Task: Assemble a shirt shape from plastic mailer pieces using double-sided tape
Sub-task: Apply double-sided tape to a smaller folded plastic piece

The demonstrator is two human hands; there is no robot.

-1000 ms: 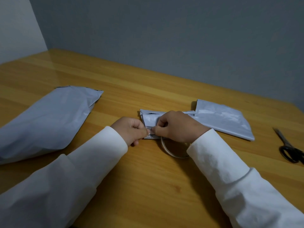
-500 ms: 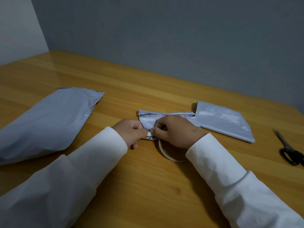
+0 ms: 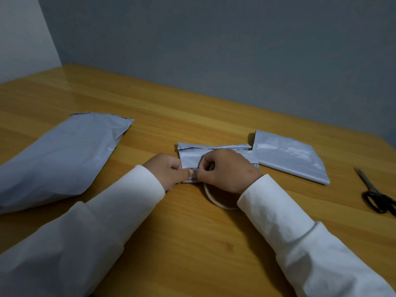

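On the wooden table [image 3: 192, 243], at the left, lay 1 large mailer piece [image 3: 62, 157], flat and untouched, well apart from the work. Toward the centre, the left hand [image 3: 169, 170] had its fingers curled and its thumb pressed against the near edge of the small piece [image 3: 192, 156], pinching what appeared to be a strip of tape [image 3: 194, 170] there. The right hand [image 3: 225, 170] met it thumb to thumb, its fingers curled and pinching the same strip at the same edge; whether it held the tape itself or its backing could not be told. Beneath the right wrist lay 1 tape roll [image 3: 214, 200], partly hidden, touching or just beside the small piece. To the right, a third piece [image 3: 287, 156] lay flat, its left corner touching or overlapping the small piece. At the far right edge lay 1 pair of scissors [image 3: 372, 194], well apart from the hands. Count: 3 mailer pieces, 1 roll, 1 pair of scissors, 2 hands. In my judgement the step in hand was laying double-sided tape along the near edge of the small piece, with the shirt not yet joined. The next move would call for pressing the strip flat along that edge, freeing it from the roll, and peeling the backing without lifting the thin plastic.
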